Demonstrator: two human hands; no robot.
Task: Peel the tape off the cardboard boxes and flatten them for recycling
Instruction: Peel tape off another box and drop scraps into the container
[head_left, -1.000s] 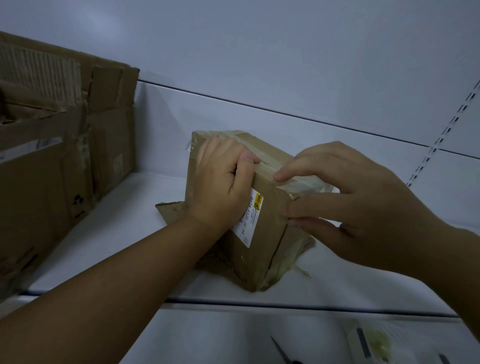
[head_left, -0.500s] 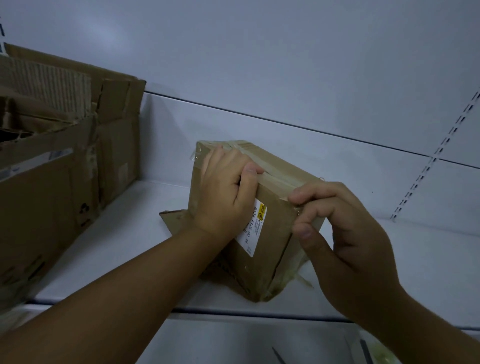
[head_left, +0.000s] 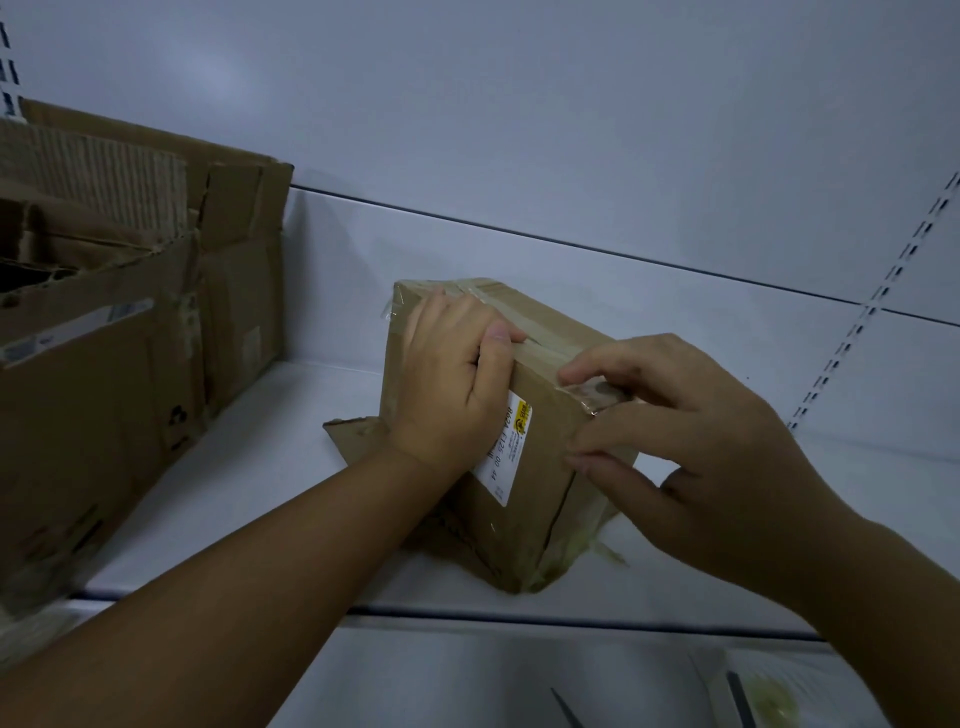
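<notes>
My right fingers (head_left: 571, 375) pinch the lifted tape (head_left: 597, 396) end at the box's (head_left: 524, 467) near right corner. My left hand (head_left: 447, 384) grips its top edge. The strip runs away leftward along the top, so I'd peel that way. The box sits on a white shelf (head_left: 291, 467), with bigger boxes (head_left: 130, 364) to the left.

On my feed both arms come in uncovered: the left forearm (head_left: 260, 587) and the right forearm (head_left: 893, 597) are bare from the frame edge up to the wrists. The left hand (head_left: 452, 384) and the right hand (head_left: 701, 457) are bare too, the nails cut short and rounded. The left thumbnail (head_left: 500, 332) shows plainly, and faint creases cross the knuckles.
</notes>
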